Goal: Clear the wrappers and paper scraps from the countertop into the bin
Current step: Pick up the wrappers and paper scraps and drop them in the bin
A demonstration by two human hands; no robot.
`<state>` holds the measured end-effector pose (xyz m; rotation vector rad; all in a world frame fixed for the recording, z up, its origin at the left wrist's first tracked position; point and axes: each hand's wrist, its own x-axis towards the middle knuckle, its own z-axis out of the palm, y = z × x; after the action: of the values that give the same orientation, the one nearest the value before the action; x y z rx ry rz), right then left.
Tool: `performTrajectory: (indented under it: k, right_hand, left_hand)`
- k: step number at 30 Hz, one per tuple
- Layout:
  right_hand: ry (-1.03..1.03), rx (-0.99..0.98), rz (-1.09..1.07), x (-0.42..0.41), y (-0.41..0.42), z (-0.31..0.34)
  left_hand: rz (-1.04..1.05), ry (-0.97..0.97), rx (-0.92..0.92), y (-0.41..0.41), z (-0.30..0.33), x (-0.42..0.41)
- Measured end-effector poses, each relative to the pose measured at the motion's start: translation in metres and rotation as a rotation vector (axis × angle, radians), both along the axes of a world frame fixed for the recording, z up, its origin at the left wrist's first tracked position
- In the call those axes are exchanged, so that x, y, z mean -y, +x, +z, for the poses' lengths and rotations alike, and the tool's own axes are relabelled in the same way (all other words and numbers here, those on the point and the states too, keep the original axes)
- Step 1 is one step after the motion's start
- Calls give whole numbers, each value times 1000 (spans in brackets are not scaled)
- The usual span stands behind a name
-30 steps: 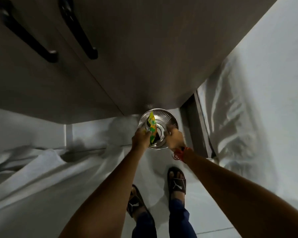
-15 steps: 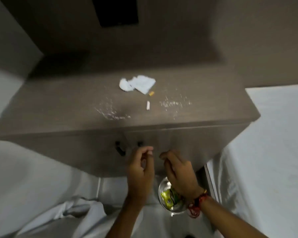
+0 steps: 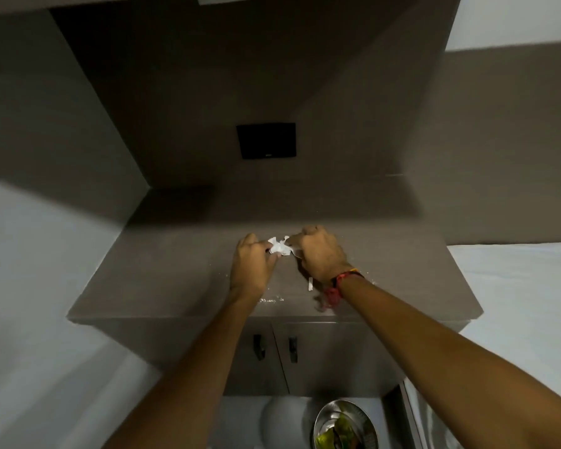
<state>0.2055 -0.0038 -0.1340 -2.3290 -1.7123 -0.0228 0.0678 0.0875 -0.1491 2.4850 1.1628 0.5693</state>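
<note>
Centre frame: my left hand (image 3: 252, 261) and right hand (image 3: 319, 254) pinch crumpled white paper scraps (image 3: 280, 247) on the brown table (image 3: 162, 280) | gathering them for the steel bin (image 3: 345, 424), bottom.

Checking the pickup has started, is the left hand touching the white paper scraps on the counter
Touching. The head view shows the left hand fingertips against the left edge of the crumpled white paper scraps, no gap between them, with the right hand closing in from the other side.

Both bare arms reach forward, nearly parallel. The left hand (image 3: 252, 258) and right hand (image 3: 322, 254) sit close together, knuckles up, fingers curled and pinching inward. A red thread band (image 3: 337, 285) circles the right wrist.
</note>
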Motion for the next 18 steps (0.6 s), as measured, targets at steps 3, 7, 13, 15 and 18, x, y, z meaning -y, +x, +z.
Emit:
performTrajectory:
  k: [3, 7, 13, 15, 18]
  right_hand:
    - [167, -74, -74, -8, 0, -5]
    - [500, -531, -195, 13, -10, 4]
    - [816, -1143, -212, 106, -67, -2]
    - [861, -1162, -246, 148, -85, -33]
    - [790, -984, -397, 216, -118, -111]
  left_hand:
    - [42, 63, 63, -2, -3, 3]
    - [130, 25, 296, -13, 7, 28]
    - [179, -19, 770, -46, -16, 131]
    - [99, -65, 811, -60, -51, 172]
    - [6, -125, 708, -87, -129, 230]
